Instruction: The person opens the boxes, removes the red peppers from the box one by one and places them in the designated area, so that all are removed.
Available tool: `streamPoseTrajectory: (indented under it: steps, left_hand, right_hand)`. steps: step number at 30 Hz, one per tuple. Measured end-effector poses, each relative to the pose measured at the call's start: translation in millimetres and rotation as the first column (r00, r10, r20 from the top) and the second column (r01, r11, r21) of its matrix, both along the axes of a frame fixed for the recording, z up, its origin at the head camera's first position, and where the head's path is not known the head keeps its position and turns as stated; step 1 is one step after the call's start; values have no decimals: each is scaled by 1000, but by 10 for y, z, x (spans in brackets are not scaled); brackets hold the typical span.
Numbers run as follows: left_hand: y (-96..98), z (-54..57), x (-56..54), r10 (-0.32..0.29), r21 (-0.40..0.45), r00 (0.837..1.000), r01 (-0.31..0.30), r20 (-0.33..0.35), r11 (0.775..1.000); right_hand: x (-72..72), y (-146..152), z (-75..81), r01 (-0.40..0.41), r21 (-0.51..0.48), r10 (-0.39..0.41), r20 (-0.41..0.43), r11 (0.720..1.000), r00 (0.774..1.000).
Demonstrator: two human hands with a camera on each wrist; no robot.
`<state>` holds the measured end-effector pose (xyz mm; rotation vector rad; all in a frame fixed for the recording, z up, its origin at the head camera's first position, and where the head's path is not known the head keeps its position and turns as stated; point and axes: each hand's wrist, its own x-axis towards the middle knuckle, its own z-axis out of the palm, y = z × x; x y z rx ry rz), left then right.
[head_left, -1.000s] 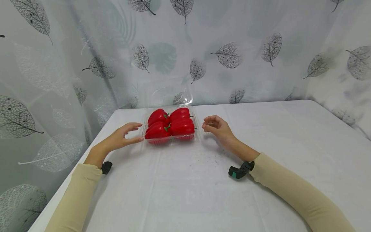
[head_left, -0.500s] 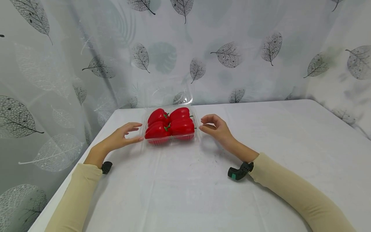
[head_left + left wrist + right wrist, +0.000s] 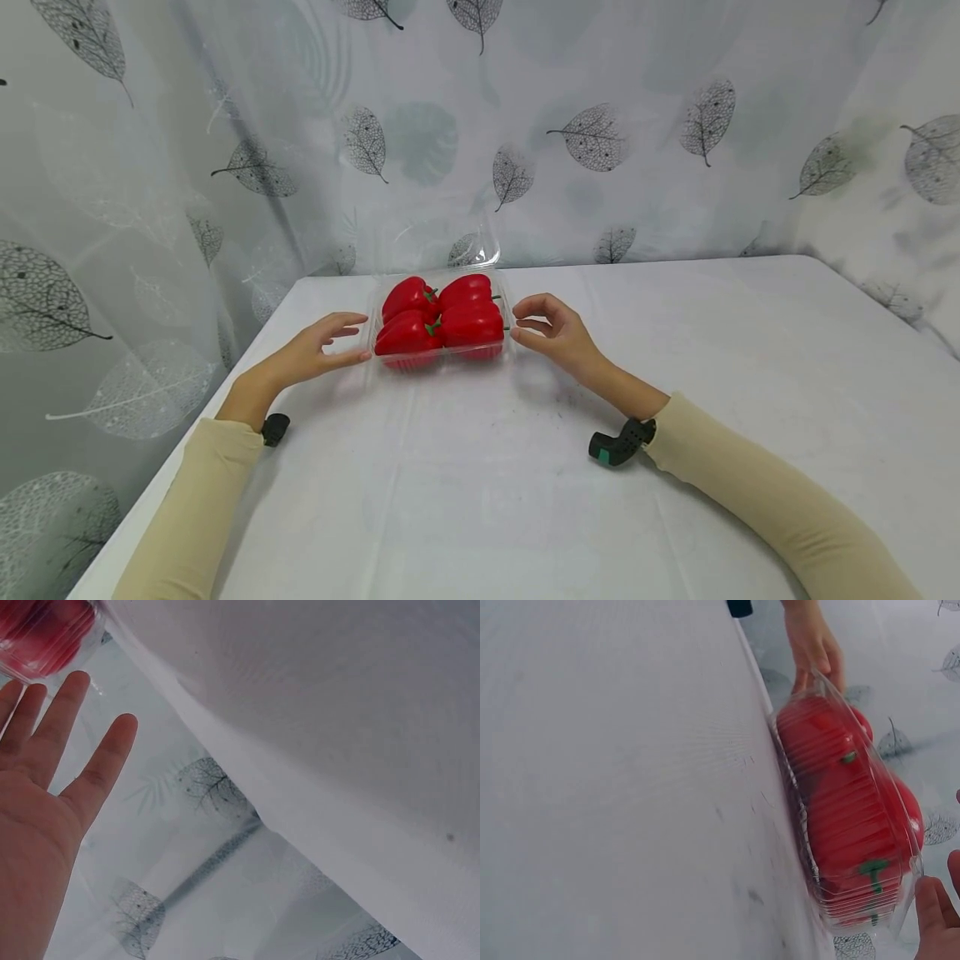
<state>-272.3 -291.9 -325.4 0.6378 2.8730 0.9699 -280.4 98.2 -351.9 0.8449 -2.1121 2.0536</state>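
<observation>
Several red bell peppers with green stems sit in a clear plastic clamshell box at the back of the table. Its transparent lid stands raised behind them. My left hand is at the box's left side, thumb and fingers spread, fingertips right at the wall. On the opposite side, my right hand has its fingers loosely bent, with the tips close to the right rim. In the right wrist view, the box's ribbed wall shows between both hands.
A white cloth covers the table. Behind it and to the left hangs a pale curtain with leaf prints. Dark straps with small devices sit on the wrists.
My right hand has moved slightly left, bringing its fingertips up to the box's right side. The left hand, box and peppers stay in place.
</observation>
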Motion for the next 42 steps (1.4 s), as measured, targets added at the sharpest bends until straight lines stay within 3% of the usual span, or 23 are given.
streamPoseTrajectory:
  steps: [5,15,26,34,42]
  left_hand:
    - [-10,7,6,-15,16,1000,15,-8,1000]
    - [-38,-23,46,-9,14,1000,9,6,1000]
    - [-32,-14,35,-3,11,1000,3,10,1000]
    - [-27,-9,32,4,8,1000,-4,22,1000]
    - [-15,15,13,-10,5,1000,10,5,1000]
  right_hand:
    - [10,-21,16,10,-2,-10,-26,1000,1000]
    - [0,-99,47,30,84,-19,-131,996,991]
    - [-30,-159,94,38,150,-20,-118,988,993]
    - [-118,-176,123,31,258,-1,-117,966,993]
    - [-193,-195,150,30,297,4,-112,955,994]
